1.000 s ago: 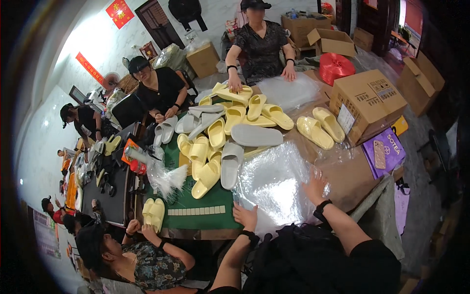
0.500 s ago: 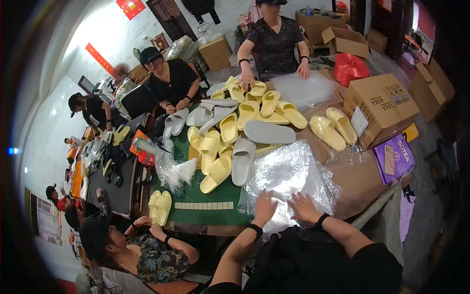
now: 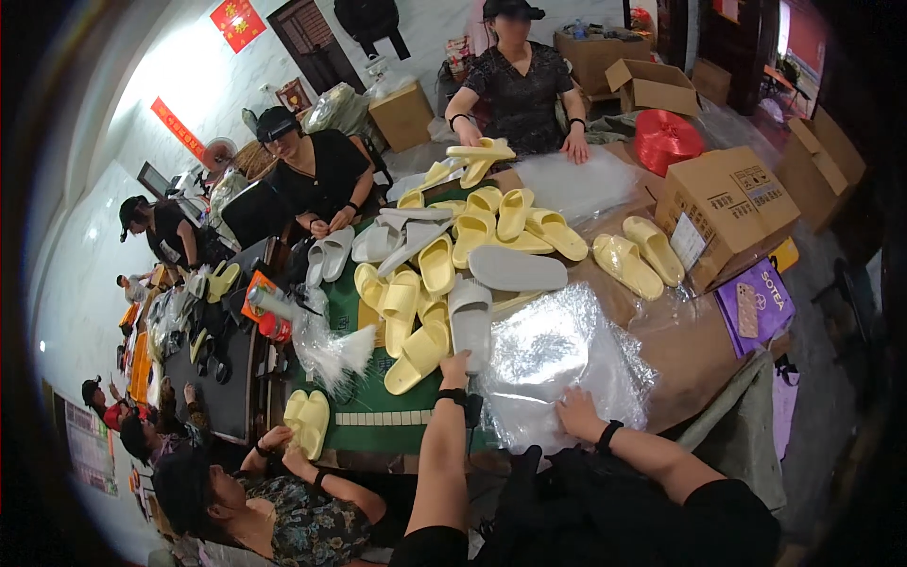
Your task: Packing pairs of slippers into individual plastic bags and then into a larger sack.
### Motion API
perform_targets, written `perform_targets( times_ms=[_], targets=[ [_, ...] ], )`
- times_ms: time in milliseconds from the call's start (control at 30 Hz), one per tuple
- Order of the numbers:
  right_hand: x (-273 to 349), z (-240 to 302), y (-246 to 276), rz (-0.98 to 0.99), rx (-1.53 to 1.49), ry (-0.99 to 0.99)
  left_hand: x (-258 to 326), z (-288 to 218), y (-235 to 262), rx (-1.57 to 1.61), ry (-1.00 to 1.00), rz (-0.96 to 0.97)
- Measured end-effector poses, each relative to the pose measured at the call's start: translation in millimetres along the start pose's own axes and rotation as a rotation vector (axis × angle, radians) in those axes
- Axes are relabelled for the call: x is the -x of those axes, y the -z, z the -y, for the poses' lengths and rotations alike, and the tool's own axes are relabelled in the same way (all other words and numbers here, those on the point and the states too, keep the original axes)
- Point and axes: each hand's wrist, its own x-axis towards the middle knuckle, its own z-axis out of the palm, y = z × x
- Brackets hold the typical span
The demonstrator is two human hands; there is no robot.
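My left hand (image 3: 454,369) is at the near end of a grey slipper (image 3: 470,326), its fingers closed on the edge and partly hidden. A yellow slipper (image 3: 417,357) lies just left of it. On a stack of clear plastic bags (image 3: 539,350), my right hand (image 3: 579,414) rests with fingers apart, holding nothing. Beyond my hands spreads a pile of yellow and grey slippers, with a grey slipper (image 3: 518,268) lying sole up on the near side.
At the right are a pair of yellow slippers (image 3: 639,257), a cardboard box (image 3: 727,213) and a phone (image 3: 746,310) on a purple bag (image 3: 770,293). Red twine (image 3: 667,142) lies behind. Co-workers sit around the table; one across holds yellow slippers (image 3: 480,159). White strands (image 3: 335,354) lie left.
My left hand has left the plastic bags and moved forward and left to the grey slipper. My right hand stays on the bags. The co-worker across has lifted yellow slippers from the pile.
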Motion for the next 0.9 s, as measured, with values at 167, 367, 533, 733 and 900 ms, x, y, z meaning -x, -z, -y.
perform_targets(
  times_ms=[167,367,533,733,900],
  targets=[
    [3,-11,-12,-0.048,-0.021,-0.023,53,-68,-20,-0.214,0.008,0.337],
    [1,-11,-6,0.025,-0.002,0.019,144,-110,-37,-0.114,-0.369,0.177],
    [4,-16,-4,0.029,-0.077,0.072,227,-110,-54,0.156,-0.555,0.356],
    [2,-17,5,0.095,0.014,0.153,270,-83,-53,0.248,-0.475,0.412],
    [-20,-94,-102,-0.388,-0.096,0.445,244,-29,-60,0.209,-0.298,0.351]
  ],
)
